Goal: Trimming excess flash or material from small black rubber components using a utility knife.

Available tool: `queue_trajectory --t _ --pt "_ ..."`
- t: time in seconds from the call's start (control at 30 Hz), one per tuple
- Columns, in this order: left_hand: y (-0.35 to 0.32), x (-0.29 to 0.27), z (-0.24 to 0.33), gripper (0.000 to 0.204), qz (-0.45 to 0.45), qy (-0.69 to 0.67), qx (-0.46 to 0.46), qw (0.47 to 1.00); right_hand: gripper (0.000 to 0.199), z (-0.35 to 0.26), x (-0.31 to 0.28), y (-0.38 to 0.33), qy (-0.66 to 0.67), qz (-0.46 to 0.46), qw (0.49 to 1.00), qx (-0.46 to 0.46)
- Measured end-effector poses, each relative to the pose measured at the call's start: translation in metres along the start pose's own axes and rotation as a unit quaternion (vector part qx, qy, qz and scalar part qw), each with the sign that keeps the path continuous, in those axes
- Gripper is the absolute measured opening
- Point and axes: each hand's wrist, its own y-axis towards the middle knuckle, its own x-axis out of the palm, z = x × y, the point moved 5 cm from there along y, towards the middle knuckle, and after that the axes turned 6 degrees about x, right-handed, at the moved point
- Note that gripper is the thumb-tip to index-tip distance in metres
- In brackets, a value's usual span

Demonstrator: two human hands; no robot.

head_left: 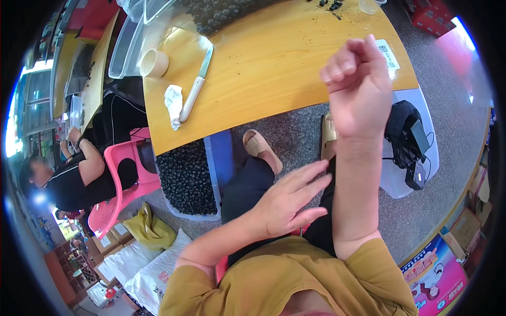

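Left hand (287,203) lay open, flat on thigh, empty. Right hand (356,87) raised, loosely fisted, holding nothing visible. Knife (196,87) lay on table (274,68), well apart.

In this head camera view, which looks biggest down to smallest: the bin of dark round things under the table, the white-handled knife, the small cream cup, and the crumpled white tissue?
1. Bin of dark round things, by far the largest.
2. White-handled knife, long and thin.
3. Crumpled white tissue and small cream cup: these look about alike, so I will not rank them.
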Motion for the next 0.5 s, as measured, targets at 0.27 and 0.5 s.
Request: queue_trajectory --t 0.27,0.5 --pt "-0.067 0.061 -0.045 0.034 -0.03 0.068 -0.153 0.985 0.021 0.008 -0.011 0.003 -0.015 0.037 0.999 0.022" --pt "0.005 0.091 -0.053 0.029 -0.121 -0.003 -0.054 0.991 0.051 -0.001 0.024 -0.015 0.082 -0.192 0.974 0.088"
